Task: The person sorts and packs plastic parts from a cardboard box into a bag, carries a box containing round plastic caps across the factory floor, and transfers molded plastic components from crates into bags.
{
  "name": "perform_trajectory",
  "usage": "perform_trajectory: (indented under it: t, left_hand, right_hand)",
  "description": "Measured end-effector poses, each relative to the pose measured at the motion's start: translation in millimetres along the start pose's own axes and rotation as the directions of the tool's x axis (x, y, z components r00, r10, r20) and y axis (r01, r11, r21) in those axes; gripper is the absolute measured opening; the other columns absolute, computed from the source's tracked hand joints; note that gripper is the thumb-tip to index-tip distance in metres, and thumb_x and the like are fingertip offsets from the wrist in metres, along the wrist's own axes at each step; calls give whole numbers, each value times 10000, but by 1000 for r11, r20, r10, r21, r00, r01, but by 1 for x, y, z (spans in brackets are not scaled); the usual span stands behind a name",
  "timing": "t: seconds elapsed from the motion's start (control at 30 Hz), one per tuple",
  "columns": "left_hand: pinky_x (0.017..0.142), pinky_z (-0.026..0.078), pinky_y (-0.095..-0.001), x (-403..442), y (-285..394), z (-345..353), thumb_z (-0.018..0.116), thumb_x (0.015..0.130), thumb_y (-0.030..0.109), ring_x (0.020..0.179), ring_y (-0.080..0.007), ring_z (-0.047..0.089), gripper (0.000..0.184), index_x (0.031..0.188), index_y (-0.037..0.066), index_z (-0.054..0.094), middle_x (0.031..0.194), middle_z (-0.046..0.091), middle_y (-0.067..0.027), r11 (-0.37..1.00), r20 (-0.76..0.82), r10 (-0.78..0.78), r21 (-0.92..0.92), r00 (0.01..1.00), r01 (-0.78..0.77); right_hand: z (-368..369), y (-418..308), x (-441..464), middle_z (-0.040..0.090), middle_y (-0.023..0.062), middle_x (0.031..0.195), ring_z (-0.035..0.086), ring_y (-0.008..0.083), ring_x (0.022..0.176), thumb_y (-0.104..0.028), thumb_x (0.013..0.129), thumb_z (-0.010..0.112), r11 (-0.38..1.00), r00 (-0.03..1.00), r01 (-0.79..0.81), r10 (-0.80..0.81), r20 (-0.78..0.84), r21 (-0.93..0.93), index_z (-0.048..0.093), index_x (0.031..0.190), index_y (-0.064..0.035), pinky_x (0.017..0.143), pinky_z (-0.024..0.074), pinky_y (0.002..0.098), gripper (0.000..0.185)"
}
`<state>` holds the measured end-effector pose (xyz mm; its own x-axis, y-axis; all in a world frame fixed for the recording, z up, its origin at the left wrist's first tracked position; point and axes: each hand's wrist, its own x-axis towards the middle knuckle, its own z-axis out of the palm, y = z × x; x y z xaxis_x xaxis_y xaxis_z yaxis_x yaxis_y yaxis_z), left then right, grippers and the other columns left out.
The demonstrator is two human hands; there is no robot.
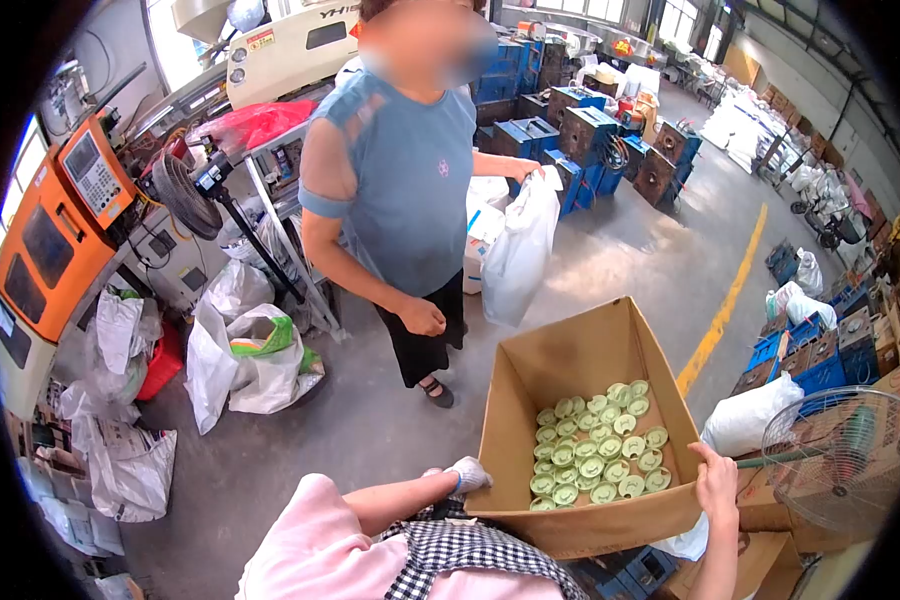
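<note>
A large open cardboard box (pixel 590 535) is tilted in front of me, with several pale green round plastic parts (pixel 590 450) lying in rows on its bottom. My left hand (pixel 467 476), in a light glove, grips the box at its near left corner. At the right side, my right hand (pixel 715 482) has its fingers hooked over the box's rim. Both hands are closed on the cardboard; some fingers are hidden behind it.
Facing me stands another person (pixel 400 190) holding a white plastic bag (pixel 522 245). An orange-and-white machine (pixel 50 240) is at left, above white sacks (pixel 260 360). A wire-caged fan (pixel 840 455) stands at right. Blue metal moulds (pixel 585 140) sit behind; a yellow line (pixel 730 300) marks the floor.
</note>
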<state>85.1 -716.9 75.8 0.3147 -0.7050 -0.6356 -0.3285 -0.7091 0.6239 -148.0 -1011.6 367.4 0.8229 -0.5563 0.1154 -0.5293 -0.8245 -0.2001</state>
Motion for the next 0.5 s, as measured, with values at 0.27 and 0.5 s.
perform_trajectory:
  t: [0.27, 0.5]
  left_hand:
    - [737, 504, -373, -19, 7, -10, 644, 719, 363, 857, -283, 641, 405, 957, 37, 672, 923, 667, -167, 998, 39, 5, -63, 999, -2]
    - [765, 503, -378, 0, -15, 8, 629, 702, 427, 922, -301, 636, 457, 983, 69, 683, 966, 661, -181, 995, 29, -75, -57, 997, 77]
  right_hand:
    - [-10, -15, -11, 627, 225, 820, 575, 411, 751, 2, 738, 438, 998, 997, -69, 69, 38, -9, 657, 979, -63, 723, 433, 489, 331]
    - [-8, -19, -19, 603, 240, 759, 573, 417, 720, 10, 742, 455, 999, 999, -50, 50, 9, -16, 647, 999, -76, 692, 430, 502, 333]
